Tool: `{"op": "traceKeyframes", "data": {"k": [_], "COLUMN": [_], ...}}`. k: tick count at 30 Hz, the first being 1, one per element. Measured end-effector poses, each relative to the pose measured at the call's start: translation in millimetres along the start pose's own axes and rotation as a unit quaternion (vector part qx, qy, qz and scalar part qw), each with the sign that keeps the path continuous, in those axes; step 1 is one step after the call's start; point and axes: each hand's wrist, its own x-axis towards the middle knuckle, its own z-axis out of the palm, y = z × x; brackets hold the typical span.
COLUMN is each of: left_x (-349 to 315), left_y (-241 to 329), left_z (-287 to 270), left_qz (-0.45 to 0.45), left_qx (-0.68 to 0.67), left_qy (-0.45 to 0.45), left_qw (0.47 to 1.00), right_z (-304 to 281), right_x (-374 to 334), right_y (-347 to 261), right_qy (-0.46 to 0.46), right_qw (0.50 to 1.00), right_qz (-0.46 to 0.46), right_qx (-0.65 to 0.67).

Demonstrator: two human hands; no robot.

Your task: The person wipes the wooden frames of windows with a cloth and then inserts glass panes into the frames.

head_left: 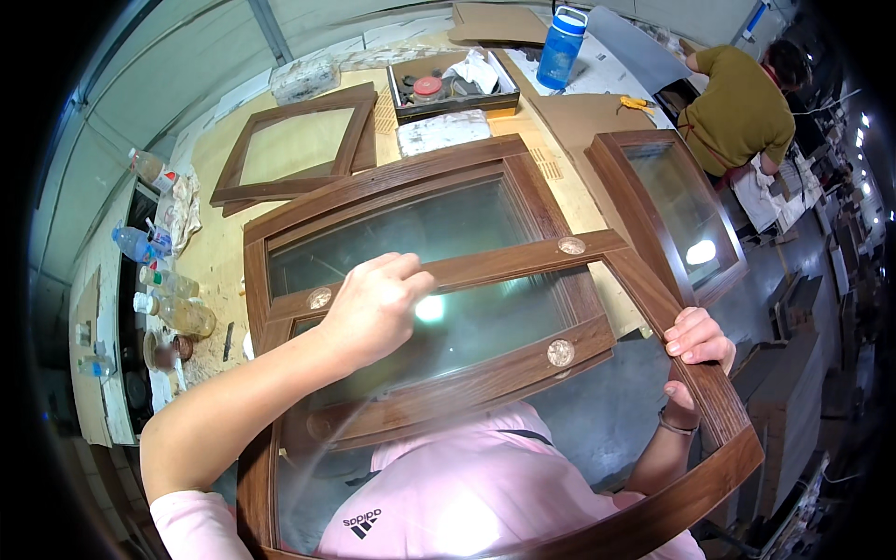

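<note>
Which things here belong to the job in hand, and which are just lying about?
Likely in the job:
front wooden frame, gripped by the right hand; left hand curled above it
glazed frame behind it

Apparently lying about:
blue bottle
red-lidded jar
bottle of yellowish liquid

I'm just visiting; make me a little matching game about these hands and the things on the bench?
1. left hand
2. right hand
3. blue bottle
4. red-lidded container

A. inside the tray
B. gripping the side of the wooden frame
C. curled, partly hiding a rail of that frame
D. standing upright, right of the tray

Pairs: 1-C, 2-B, 3-D, 4-A
</note>
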Motion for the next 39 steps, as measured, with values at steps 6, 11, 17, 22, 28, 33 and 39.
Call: {"op": "traceKeyframes", "data": {"k": [6,11,17,22,28,33,39], "left_x": [-12,-3,-10,-7,-20,-36,-65], "left_y": [-2,0,-1,1,2,3,-15], "left_z": [-13,-7,-13,-9,-31,-58,-85], "left_qz": [-0.023,-0.022,-0.029,0.008,-0.080,-0.153,-0.240], "left_qx": [0.019,0.022,0.039,0.040,-0.074,-0.125,-0.164], "left_qy": [-0.016,-0.016,-0.033,-0.011,-0.013,0.001,0.070], "left_qw": [0.999,0.999,0.998,0.999,0.994,0.980,0.954], "right_z": [0,0,0,5,3,2,3], "right_x": [1,0,-2,5,6,4,3], "right_y": [-1,0,-2,-2,-2,-3,-5], "right_qy": [0.000,-0.006,-0.002,0.010,-0.001,0.007,0.005], "right_qw": [1.000,1.000,1.000,1.000,0.999,0.999,1.000], "right_qz": [0.001,-0.003,-0.005,-0.004,0.013,0.013,0.011], "right_qx": [0.002,-0.001,0.011,0.025,0.033,0.033,0.027]}}
